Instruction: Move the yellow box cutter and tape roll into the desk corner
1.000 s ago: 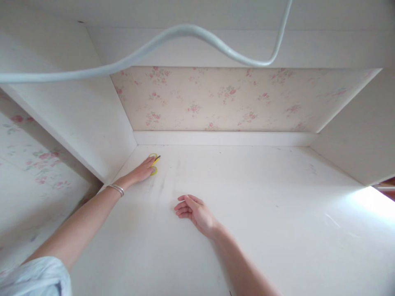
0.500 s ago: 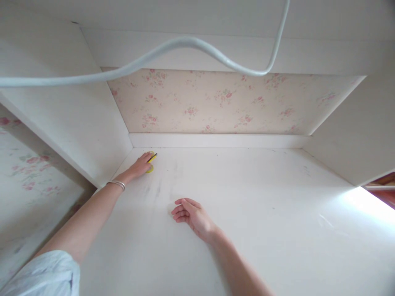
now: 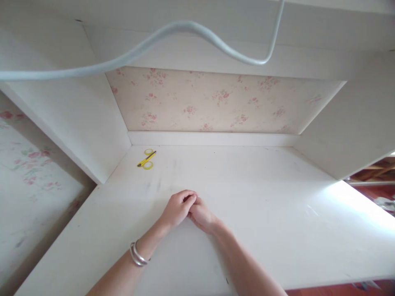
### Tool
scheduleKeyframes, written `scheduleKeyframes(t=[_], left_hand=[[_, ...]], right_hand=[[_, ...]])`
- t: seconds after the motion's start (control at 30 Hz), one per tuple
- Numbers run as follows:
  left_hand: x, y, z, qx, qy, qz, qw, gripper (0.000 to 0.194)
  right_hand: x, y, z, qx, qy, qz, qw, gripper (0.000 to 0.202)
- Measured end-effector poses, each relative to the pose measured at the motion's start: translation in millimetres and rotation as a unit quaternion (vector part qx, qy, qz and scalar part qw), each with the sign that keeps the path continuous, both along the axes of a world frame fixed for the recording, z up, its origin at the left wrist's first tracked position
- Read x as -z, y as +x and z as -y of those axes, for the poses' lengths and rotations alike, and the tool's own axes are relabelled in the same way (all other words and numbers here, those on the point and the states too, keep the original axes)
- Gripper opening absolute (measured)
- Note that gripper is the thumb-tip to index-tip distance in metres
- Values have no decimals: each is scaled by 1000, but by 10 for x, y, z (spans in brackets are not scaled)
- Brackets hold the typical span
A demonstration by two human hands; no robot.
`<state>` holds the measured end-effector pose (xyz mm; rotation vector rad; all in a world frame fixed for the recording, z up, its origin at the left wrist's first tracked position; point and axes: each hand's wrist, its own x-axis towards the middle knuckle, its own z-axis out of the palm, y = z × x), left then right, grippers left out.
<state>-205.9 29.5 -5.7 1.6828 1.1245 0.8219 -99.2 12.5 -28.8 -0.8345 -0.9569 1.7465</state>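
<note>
My left hand (image 3: 178, 206) and my right hand (image 3: 201, 212) rest clasped together over the middle of the white desk (image 3: 262, 230). Curled fingers of the left overlap those of the right, hiding most of them; no object shows in either hand. At the back left of the desk, apart from both hands, lies a yellow utility knife (image 3: 146, 159) with dark ends, set diagonally. A small roll of yellow tape (image 3: 148, 151) sits just behind it, and a second yellow tape roll (image 3: 148, 165) touches or nearly touches its front side.
A pale cable (image 3: 185, 27) crosses the upper view, close to the camera. White side panels (image 3: 101, 135) bound the desk at left and right, with floral wallpaper (image 3: 197, 102) behind. Reddish flooring (image 3: 339, 289) shows past the front right edge.
My left hand has let go of the yellow things at the back left and come toward me to join my right hand. The knife and tape rolls are now uncovered.
</note>
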Motion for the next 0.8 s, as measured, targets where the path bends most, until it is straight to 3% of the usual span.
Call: scheduleKeyframes(t=[0.2, 0.4, 0.8], left_hand=[[52, -104, -50, 20, -57, 25, 998, 26], [2, -180, -35, 86, -88, 60, 991, 29], [45, -156, -46, 92, -97, 48, 990, 27]], right_hand=[[-43, 67, 12, -92, 72, 84, 990, 16], [-84, 152, -30, -145, 71, 64, 985, 27], [-65, 99, 19, -88, 29, 95, 991, 18]])
